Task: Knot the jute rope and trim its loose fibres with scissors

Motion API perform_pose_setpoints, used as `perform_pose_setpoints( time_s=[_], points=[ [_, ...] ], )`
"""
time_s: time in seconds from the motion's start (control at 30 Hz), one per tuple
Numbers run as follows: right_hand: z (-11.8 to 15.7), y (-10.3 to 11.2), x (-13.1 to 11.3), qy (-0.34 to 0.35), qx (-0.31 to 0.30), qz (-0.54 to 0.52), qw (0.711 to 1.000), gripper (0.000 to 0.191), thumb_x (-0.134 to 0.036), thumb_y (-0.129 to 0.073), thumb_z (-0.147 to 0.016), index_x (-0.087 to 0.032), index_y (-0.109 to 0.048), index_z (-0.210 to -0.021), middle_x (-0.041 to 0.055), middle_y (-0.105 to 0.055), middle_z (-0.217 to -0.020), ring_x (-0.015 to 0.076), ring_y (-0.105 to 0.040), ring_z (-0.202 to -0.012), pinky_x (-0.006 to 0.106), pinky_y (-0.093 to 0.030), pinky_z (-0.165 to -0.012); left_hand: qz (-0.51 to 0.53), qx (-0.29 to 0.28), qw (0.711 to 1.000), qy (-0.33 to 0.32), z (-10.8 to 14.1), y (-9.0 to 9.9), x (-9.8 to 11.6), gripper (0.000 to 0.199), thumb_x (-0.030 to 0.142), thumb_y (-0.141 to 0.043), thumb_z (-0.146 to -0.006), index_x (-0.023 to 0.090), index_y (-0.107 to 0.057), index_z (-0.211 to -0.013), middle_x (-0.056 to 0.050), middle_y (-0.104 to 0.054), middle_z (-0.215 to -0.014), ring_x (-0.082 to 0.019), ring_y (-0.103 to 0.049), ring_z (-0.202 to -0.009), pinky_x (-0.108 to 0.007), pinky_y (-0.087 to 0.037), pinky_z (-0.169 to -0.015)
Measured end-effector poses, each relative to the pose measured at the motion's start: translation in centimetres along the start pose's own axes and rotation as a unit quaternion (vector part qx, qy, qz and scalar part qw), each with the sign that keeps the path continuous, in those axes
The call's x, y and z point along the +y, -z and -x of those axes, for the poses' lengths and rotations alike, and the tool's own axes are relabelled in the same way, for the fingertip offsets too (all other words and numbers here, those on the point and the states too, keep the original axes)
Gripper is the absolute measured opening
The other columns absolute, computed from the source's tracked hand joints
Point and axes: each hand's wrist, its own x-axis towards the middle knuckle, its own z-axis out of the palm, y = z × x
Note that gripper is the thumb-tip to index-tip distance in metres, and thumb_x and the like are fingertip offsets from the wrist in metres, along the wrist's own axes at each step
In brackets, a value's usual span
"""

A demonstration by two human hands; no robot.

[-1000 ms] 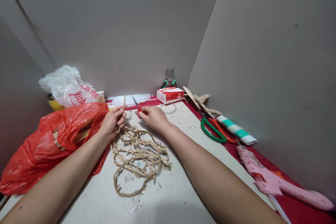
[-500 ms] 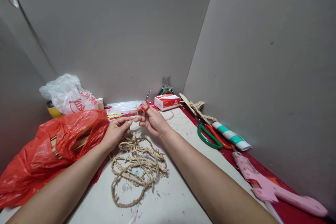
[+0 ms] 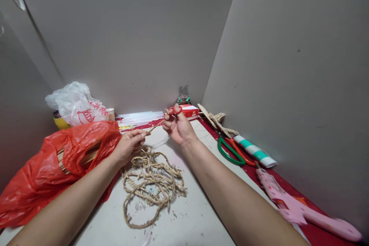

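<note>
A thin braided straw rope (image 3: 155, 127) is stretched between my two hands above the table. My left hand (image 3: 131, 144) is closed in a pinch on one part of it. My right hand (image 3: 180, 128) grips the rope near its frayed end, and the red finger loops of small scissors (image 3: 176, 110) sit at its thumb and fingers; their blades are hard to make out. Below the hands, a loose heap of the same straw rope (image 3: 152, 188) lies in tangled loops on the white tabletop (image 3: 198, 215).
At left is a red plastic bag (image 3: 37, 177) of wooden strips, with a white bag (image 3: 77, 103) behind. Clear sticks (image 3: 141, 117), a red-white box (image 3: 191, 112) and pliers (image 3: 183, 96) line the back. Green-handled scissors (image 3: 230, 153), a striped roll (image 3: 255, 150) and a pink glue gun (image 3: 311, 209) lie right.
My right hand has moved right, away from my left, drawing the rope segment out straighter between them. The red-handled scissors moved along with it. My left hand stayed nearly in place.
</note>
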Motion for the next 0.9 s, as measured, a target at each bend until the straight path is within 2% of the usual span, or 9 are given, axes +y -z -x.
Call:
perform_pose_setpoints(
  time_s=[0.1, 0.2, 0.33, 0.43, 0.53, 0.6, 0.63, 0.73, 0.9],
  points=[
    [0.0, 0.0, 0.0, 0.004, 0.018, 0.030, 0.999, 0.041, -0.058, -0.061, -0.076, -0.021, -0.046, -0.071, -0.0053, -0.056, -0.056, 0.0057, -0.044, -0.041, 0.018, -0.037, -0.042, 0.012, 0.010, 1.000, -0.003, 0.0, 0.0, 0.1, 0.024, 0.029, -0.076, -0.067, 0.014, -0.062, -0.080, 0.007, -0.044, -0.051, 0.001, -0.023, -0.036, -0.014, -0.013, -0.037],
    [-0.2, 0.2, 0.1, 0.025, 0.055, 0.097, 0.993, 0.043, -0.061, -0.059, -0.075, -0.020, -0.047, -0.073, 0.0010, -0.066, -0.075, 0.0068, -0.053, -0.048, 0.018, -0.040, -0.043, 0.021, 0.048, 0.998, -0.018, -0.3, 0.1, 0.0, 0.026, 0.026, -0.078, -0.063, 0.014, -0.062, -0.079, 0.003, -0.057, -0.059, -0.001, -0.037, -0.039, -0.014, -0.026, -0.037],
    [-0.6, 1.1, 0.7, 0.122, 0.087, 0.270, 0.951, 0.042, -0.060, -0.061, -0.072, -0.019, -0.054, -0.079, 0.0040, -0.067, -0.089, 0.0079, -0.058, -0.050, 0.018, -0.036, -0.039, 0.039, 0.113, 0.992, -0.038, -0.7, 0.4, -0.2, 0.029, 0.025, -0.079, -0.060, 0.014, -0.060, -0.079, -0.007, -0.070, -0.082, -0.011, -0.062, -0.060, -0.023, -0.048, -0.055],
    [-0.4, 1.5, 1.3, 0.179, 0.034, 0.464, 0.867, 0.038, -0.057, -0.057, -0.077, -0.019, -0.057, -0.076, 0.0009, -0.064, -0.072, 0.0100, -0.056, -0.049, 0.020, -0.037, -0.044, 0.054, 0.149, 0.985, -0.067, -0.9, 0.7, -0.4, 0.029, 0.025, -0.080, -0.058, 0.014, -0.061, -0.078, -0.005, -0.070, -0.080, -0.012, -0.063, -0.066, -0.023, -0.049, -0.060],
    [0.3, 1.6, 1.8, 0.203, -0.068, 0.665, 0.716, 0.029, -0.046, -0.054, -0.083, -0.019, -0.061, -0.074, -0.0005, -0.061, -0.061, 0.0121, -0.056, -0.056, 0.022, -0.038, -0.055, 0.056, 0.177, 0.978, -0.097, -1.0, 0.9, -0.4, 0.026, 0.024, -0.080, -0.057, 0.014, -0.065, -0.076, 0.002, -0.063, -0.065, -0.007, -0.055, -0.056, -0.017, -0.043, -0.054],
    [0.8, 1.5, 1.8, 0.200, -0.115, 0.755, 0.614, 0.023, -0.038, -0.053, -0.085, -0.020, -0.065, -0.078, 0.0007, -0.064, -0.065, 0.0128, -0.056, -0.060, 0.023, -0.035, -0.058, 0.049, 0.192, 0.974, -0.106, -1.1, 1.0, -0.4, 0.026, 0.024, -0.080, -0.056, 0.014, -0.066, -0.075, 0.003, -0.061, -0.060, -0.005, -0.050, -0.051, -0.016, -0.038, -0.049],
    [1.0, 1.4, 1.8, 0.194, -0.128, 0.783, 0.577, 0.021, -0.036, -0.052, -0.085, -0.020, -0.066, -0.080, 0.0016, -0.066, -0.068, 0.0132, -0.057, -0.062, 0.023, -0.034, -0.058, 0.047, 0.200, 0.973, -0.106, -1.1, 1.0, -0.3, 0.026, 0.025, -0.080, -0.055, 0.014, -0.067, -0.074, 0.004, -0.060, -0.059, -0.005, -0.048, -0.049, -0.016, -0.036, -0.047],
    [1.3, 1.1, 1.7, 0.179, -0.141, 0.830, 0.509, 0.022, -0.034, -0.051, -0.086, -0.020, -0.067, -0.088, 0.0042, -0.069, -0.075, 0.0151, -0.059, -0.067, 0.025, -0.033, -0.059, 0.054, 0.217, 0.969, -0.104, -1.1, 1.0, -0.1, 0.028, 0.024, -0.082, -0.051, 0.015, -0.067, -0.073, 0.004, -0.060, -0.058, -0.005, -0.046, -0.046, -0.017, -0.034, -0.045],
    [1.8, 0.3, 1.4, 0.157, -0.158, 0.868, 0.443, 0.030, -0.043, -0.049, -0.086, -0.019, -0.066, -0.092, 0.0075, -0.071, -0.081, 0.0192, -0.062, -0.073, 0.027, -0.034, -0.062, 0.075, 0.235, 0.964, -0.099, -1.1, 0.8, -0.1, 0.033, 0.024, -0.084, -0.046, 0.014, -0.069, -0.074, 0.001, -0.066, -0.064, -0.009, -0.055, -0.055, -0.020, -0.039, -0.050]
  ],
)
